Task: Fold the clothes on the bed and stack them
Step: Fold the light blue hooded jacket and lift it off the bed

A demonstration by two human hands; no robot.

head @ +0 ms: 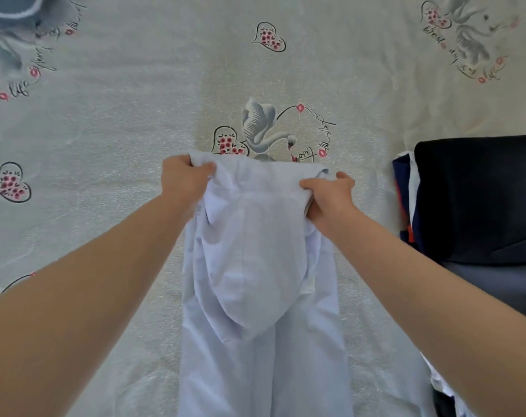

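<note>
Fingers (206,170) of both hands grip white garment (255,251); navy stack (478,200) beside.

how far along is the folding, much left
Done: a dark folded stack sits on the bed at the right. In hand: the left hand and right hand each grip the top edge of a white garment, not yet folded. Left: fold it and add it to the stack.

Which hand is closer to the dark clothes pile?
The right hand is closer. It grips the white garment not far from the dark clothes pile at the right edge. The left hand grips the garment's other corner, farther away.
</note>
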